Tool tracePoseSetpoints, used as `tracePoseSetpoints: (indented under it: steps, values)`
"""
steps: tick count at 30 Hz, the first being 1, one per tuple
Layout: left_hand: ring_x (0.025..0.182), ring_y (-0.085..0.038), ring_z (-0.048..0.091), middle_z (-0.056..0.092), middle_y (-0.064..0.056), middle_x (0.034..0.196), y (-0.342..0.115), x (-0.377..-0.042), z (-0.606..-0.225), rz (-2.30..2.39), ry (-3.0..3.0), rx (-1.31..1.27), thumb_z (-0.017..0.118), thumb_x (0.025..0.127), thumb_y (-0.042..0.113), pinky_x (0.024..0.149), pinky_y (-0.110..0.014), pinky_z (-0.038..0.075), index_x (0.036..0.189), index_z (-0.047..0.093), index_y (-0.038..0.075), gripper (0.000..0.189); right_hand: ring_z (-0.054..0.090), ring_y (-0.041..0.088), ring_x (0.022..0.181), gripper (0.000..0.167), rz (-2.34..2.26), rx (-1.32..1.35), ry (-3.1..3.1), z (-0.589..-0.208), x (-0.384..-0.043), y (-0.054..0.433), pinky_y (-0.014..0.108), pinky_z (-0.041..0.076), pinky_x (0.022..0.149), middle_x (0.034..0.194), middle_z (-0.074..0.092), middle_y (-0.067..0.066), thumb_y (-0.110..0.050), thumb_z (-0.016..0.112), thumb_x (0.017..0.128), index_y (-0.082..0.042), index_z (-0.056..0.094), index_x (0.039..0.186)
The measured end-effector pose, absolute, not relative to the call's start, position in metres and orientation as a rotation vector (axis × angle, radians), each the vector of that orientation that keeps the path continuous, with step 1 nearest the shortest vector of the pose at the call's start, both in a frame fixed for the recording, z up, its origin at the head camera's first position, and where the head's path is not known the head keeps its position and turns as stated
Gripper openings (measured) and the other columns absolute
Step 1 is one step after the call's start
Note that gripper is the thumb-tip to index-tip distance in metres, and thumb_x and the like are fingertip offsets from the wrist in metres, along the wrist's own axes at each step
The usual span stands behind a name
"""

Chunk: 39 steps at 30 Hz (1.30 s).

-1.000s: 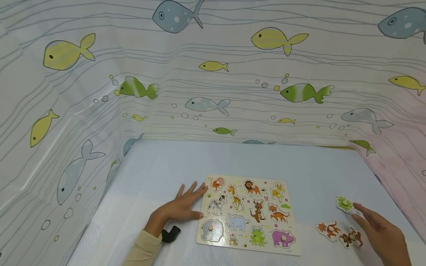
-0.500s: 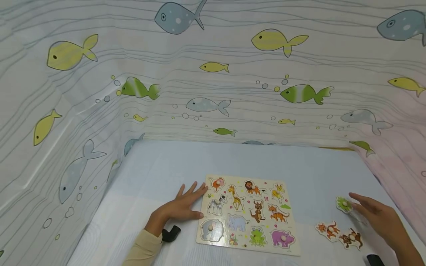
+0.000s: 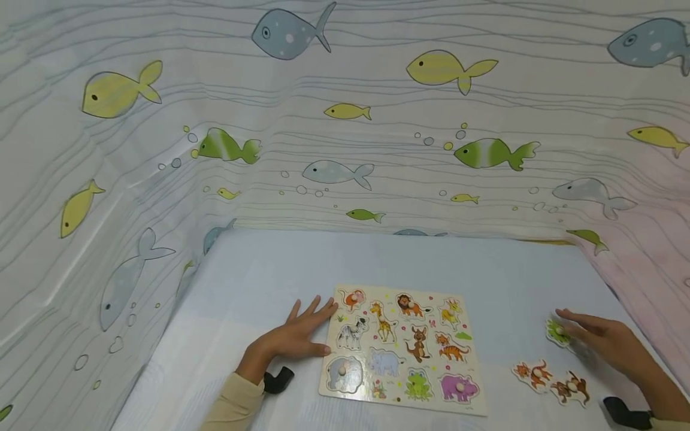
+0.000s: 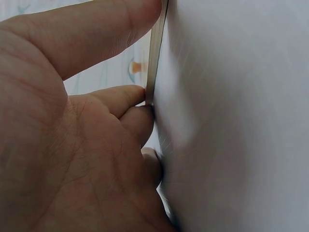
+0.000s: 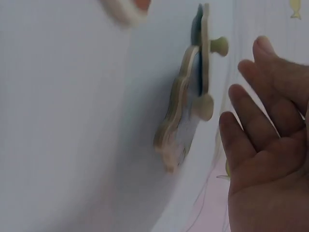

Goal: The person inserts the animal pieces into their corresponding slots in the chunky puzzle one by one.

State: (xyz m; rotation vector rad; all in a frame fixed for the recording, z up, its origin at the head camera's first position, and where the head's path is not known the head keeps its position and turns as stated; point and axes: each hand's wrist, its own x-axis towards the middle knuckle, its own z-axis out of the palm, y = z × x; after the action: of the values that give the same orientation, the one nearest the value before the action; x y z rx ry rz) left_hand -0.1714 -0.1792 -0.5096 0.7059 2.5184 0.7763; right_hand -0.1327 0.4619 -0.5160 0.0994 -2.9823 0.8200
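Note:
My left hand (image 3: 296,335) lies spread at the left edge of a wooden animal puzzle board (image 3: 399,377), its fingertips touching that edge; the left wrist view shows them against the board's side (image 4: 154,58). On the right, my right hand (image 3: 606,347) hovers with fingers extended beside a frog puzzle piece (image 3: 555,335), partly covering it. In the right wrist view the hand (image 5: 270,130) holds nothing, and two knobbed pieces stand near its fingertips: one with a greenish knob (image 5: 220,46), another with a pale knob (image 5: 203,107). The latter is mostly hidden by the hand in the head view.
A tiger piece (image 3: 532,375) and a kangaroo piece (image 3: 571,390) lie on the pale tabletop (image 3: 350,257), nearer than the frog piece. Both wrists carry black devices (image 3: 278,380). Cloth printed with fish (image 3: 487,152) surrounds the table at the back and sides.
My right hand has shifted slightly left and away from me, its fingers now overlapping the frog piece. My left hand and the board stay put, while the head view has tilted slightly.

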Motion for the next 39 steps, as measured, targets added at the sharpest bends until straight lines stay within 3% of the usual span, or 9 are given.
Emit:
tracePoseSetpoints:
  steps: [5,8,11,16,20,26,31,34,39]
  values:
    - [0.157,-0.031,-0.003,0.013,-0.002,0.169,-0.178,-0.171,-0.51,0.771,2.518,0.706,0.074,0.087,0.04,0.121,-0.061,-0.015,0.161,0.019,0.019,0.095,0.025,-0.036,0.099,0.049,0.755,0.117,-3.07,-0.516,-0.137,0.465,0.027,0.057,0.077,0.13,0.048,-0.021,-0.043,0.068,0.093,-0.016,0.066,0.133]
    - [0.157,-0.03,-0.003,0.013,-0.002,0.169,-0.179,-0.172,-0.51,0.767,2.517,0.706,0.073,0.087,0.04,0.121,-0.06,-0.015,0.161,0.018,0.019,0.094,0.023,-0.036,0.098,0.051,0.733,0.125,-3.087,-0.515,-0.139,0.465,0.042,0.055,0.083,0.134,0.048,-0.015,-0.045,0.068,0.092,-0.016,0.065,0.134]
    - [0.157,-0.032,-0.002,0.014,-0.003,0.169,-0.179,-0.171,-0.51,0.784,2.511,0.714,0.073,0.087,0.039,0.121,-0.061,-0.015,0.161,0.019,0.018,0.094,0.024,-0.038,0.099,0.049,0.751,0.168,-3.066,-0.515,-0.141,0.465,0.024,0.056,0.081,0.133,0.046,-0.019,-0.042,0.07,0.091,-0.015,0.066,0.133]
    - [0.157,-0.033,-0.001,0.014,-0.005,0.169,-0.179,-0.172,-0.509,0.792,2.511,0.722,0.074,0.086,0.04,0.121,-0.061,-0.014,0.161,0.02,0.017,0.095,0.027,-0.04,0.106,0.046,0.852,0.235,-3.041,-0.517,-0.144,0.464,-0.008,0.032,0.077,0.141,0.048,-0.006,-0.038,0.069,0.092,-0.014,0.067,0.132]
    - [0.157,-0.033,-0.001,0.014,-0.005,0.169,-0.179,-0.172,-0.509,0.787,2.512,0.722,0.073,0.086,0.04,0.121,-0.061,-0.015,0.161,0.02,0.018,0.094,0.025,-0.041,0.106,0.047,0.885,0.215,-3.075,-0.519,-0.145,0.464,-0.009,0.031,0.077,0.145,0.047,0.008,-0.041,0.067,0.093,-0.016,0.066,0.133]
    - [0.157,-0.036,-0.001,0.016,-0.007,0.168,-0.179,-0.172,-0.509,0.823,2.505,0.73,0.074,0.086,0.04,0.12,-0.062,-0.015,0.161,0.021,0.016,0.095,0.022,-0.041,0.107,0.049,0.888,0.19,-3.144,-0.518,-0.146,0.462,-0.003,0.039,0.079,0.147,0.04,0.001,-0.046,0.068,0.091,-0.021,0.066,0.134]
    - [0.157,-0.035,0.0,0.017,-0.007,0.168,-0.179,-0.172,-0.509,0.829,2.512,0.723,0.075,0.085,0.04,0.121,-0.062,-0.014,0.161,0.022,0.016,0.095,0.021,-0.04,0.112,0.048,0.951,0.251,-3.12,-0.519,-0.146,0.462,-0.009,0.029,0.081,0.146,0.033,-0.02,-0.041,0.069,0.091,-0.02,0.066,0.134]
    - [0.157,-0.033,-0.001,0.016,-0.005,0.168,-0.178,-0.172,-0.509,0.806,2.517,0.71,0.075,0.085,0.042,0.121,-0.061,-0.014,0.161,0.021,0.017,0.096,0.022,-0.038,0.119,0.041,0.99,0.323,-3.063,-0.521,-0.145,0.462,-0.01,0.025,0.086,0.138,0.04,-0.032,-0.034,0.071,0.091,-0.018,0.069,0.13]
    - [0.157,-0.034,-0.001,0.015,-0.005,0.169,-0.177,-0.172,-0.509,0.799,2.514,0.709,0.074,0.086,0.042,0.121,-0.062,-0.014,0.161,0.021,0.017,0.095,0.025,-0.034,0.125,0.029,0.98,0.413,-2.973,-0.524,-0.145,0.461,-0.011,0.022,0.09,0.13,0.056,-0.031,-0.023,0.073,0.089,-0.016,0.075,0.118]
